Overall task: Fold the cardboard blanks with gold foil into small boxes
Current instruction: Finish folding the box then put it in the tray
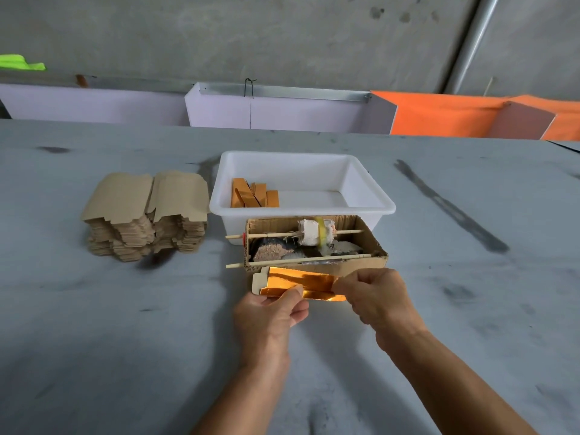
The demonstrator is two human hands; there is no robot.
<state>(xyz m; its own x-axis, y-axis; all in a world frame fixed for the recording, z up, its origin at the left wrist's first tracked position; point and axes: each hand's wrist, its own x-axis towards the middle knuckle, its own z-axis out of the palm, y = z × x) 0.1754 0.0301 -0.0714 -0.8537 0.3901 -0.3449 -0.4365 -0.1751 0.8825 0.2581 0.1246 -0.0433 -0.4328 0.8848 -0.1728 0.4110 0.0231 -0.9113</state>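
A cardboard blank with gold foil is held just above the grey table, foil side up, its long sides partly folded. My left hand pinches its near left edge between thumb and fingers. My right hand pinches its right end. A tall stack of flat brown blanks lies at the left. Several folded gold boxes lie in the white plastic tub behind.
An open cardboard box with two wooden sticks across it, a cloth-wrapped roller and dark lumps stands right behind the blank, against the tub. White and orange panels line the table's far edge.
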